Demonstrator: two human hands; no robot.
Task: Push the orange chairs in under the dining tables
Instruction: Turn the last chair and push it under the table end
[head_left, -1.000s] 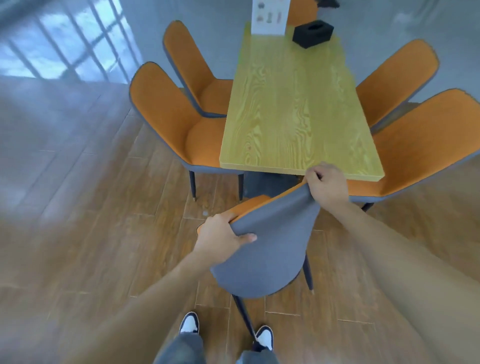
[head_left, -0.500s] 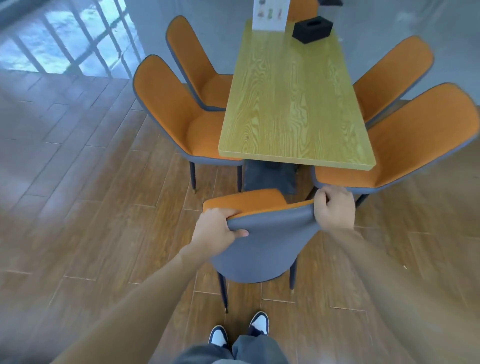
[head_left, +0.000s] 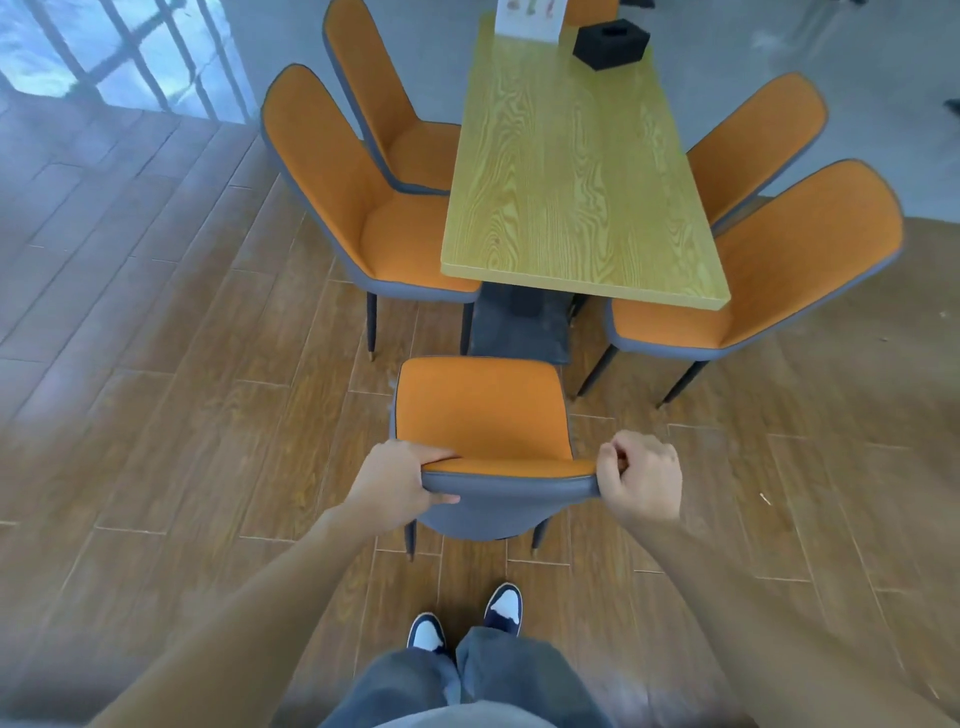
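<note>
Held chair (head_left: 480, 410): it stands on the wooden floor (head_left: 182, 415) at the near short end of the tabletop (head_left: 576, 171), its seat fully in the open and not under the top; its front edge lies close to the dark table base (head_left: 519, 327).
Left grip: the left hand (head_left: 397, 486) is clamped on the left corner of the backrest's top edge, thumb on the grey back, fingers (head_left: 439, 456) curled over onto the orange front.
Right grip: the right hand (head_left: 641, 478) is closed as a fist around the right corner of the same top edge.
Chair relative to the grips: the backrest spans between the two hands; the seat reaches away from them toward the table, and the chair legs show below the hands.
Chairs counted: five plainly seen, namely the held one, two on the left side (head_left: 358, 197) (head_left: 384, 98) and two on the right side (head_left: 779, 260) (head_left: 758, 140); an orange sliver at the far end (head_left: 592, 8) may be a sixth, I cannot tell.
Side chairs: all four sit with their seats partly tucked under the long edges.
Tables counted: one.
On the tabletop: one black box (head_left: 612, 44) and one white card (head_left: 530, 18), both at the far end.
Chair's facing: the seat front points at the table's short end, backrest toward the person.
Long axis: front to back, roughly in line with the table's length.
Person: two shoes (head_left: 467, 621) stand just behind the chair.
</note>
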